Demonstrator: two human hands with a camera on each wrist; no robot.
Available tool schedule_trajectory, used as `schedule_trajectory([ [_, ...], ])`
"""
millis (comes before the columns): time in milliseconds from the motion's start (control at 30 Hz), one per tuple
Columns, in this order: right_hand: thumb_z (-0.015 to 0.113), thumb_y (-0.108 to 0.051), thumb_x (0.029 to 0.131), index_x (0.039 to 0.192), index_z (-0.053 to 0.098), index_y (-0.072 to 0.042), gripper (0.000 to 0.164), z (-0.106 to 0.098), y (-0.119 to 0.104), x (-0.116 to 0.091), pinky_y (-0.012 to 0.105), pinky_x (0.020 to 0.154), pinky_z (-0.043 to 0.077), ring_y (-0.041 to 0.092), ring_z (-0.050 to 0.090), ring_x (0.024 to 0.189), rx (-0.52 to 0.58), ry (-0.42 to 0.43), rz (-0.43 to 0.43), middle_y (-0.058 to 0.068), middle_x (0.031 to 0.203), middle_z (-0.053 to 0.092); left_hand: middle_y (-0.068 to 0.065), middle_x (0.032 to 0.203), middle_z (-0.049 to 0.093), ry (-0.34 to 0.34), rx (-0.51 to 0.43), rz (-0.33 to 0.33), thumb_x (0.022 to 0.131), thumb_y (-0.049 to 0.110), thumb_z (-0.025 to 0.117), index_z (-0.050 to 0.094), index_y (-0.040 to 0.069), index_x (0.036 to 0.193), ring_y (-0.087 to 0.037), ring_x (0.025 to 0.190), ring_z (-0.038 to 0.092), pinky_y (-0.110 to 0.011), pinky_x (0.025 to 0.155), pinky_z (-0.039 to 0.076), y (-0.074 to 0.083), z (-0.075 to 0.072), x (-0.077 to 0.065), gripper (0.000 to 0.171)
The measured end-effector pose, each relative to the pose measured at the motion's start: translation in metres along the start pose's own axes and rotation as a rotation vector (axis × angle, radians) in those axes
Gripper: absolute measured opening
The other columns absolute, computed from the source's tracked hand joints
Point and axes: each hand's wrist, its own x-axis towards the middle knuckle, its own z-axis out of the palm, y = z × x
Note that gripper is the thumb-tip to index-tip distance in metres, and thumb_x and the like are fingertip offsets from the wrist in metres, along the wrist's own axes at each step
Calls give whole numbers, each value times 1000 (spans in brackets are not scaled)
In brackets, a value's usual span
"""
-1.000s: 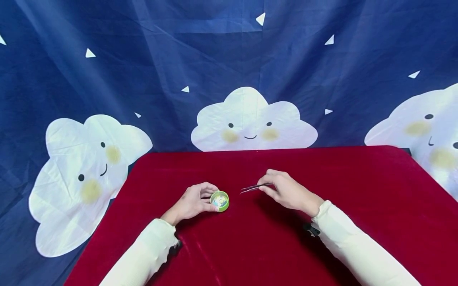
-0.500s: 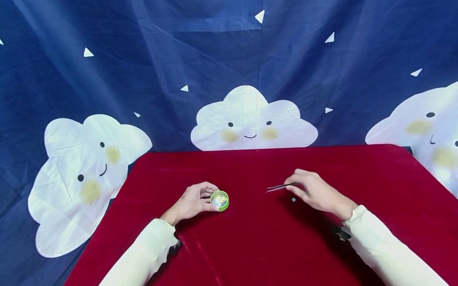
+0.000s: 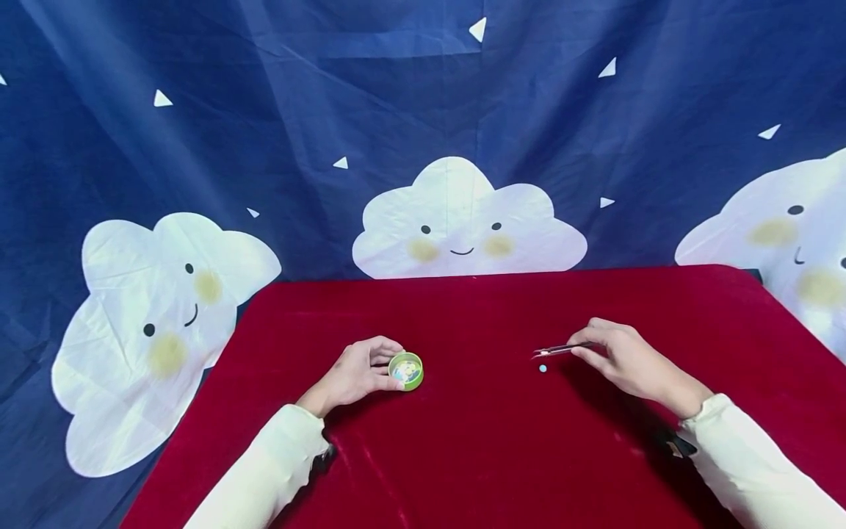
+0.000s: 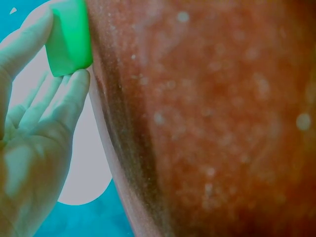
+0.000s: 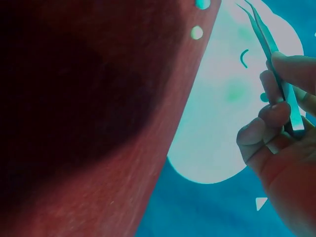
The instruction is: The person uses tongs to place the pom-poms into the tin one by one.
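Note:
My left hand grips a small round green tin by its side, between thumb and fingers. The tin faces up and has a cartoon picture inside; its green wall shows in the left wrist view. My right hand pinches dark metal tweezers, whose bent tips stand slightly apart in the right wrist view. Near those tips lie a small blue bead and a pale bead. The pale bead appears on the cloth, apart from the tweezers.
A red velvet cloth covers the table. Behind its far edge hangs a dark blue curtain printed with white clouds and triangles. The tin stands left of the beads, with bare cloth between.
My right hand has moved right with the tweezers, from near the tin to over the beads. The blue bead and then the pale bead have come into view. My left hand has not moved.

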Motion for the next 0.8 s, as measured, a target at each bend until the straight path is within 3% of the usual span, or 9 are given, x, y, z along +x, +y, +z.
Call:
schedule_trajectory([
  [800,82,7,73,91,74,-11,26,-1,12,-17,9,57,36,-3,43,68,0,11,-5,-15,83,57,-12,112,69,1,-9,4,73,-1,87,64,-1,117,-28,109,66,-31,89,58,-2,0,1,50],
])
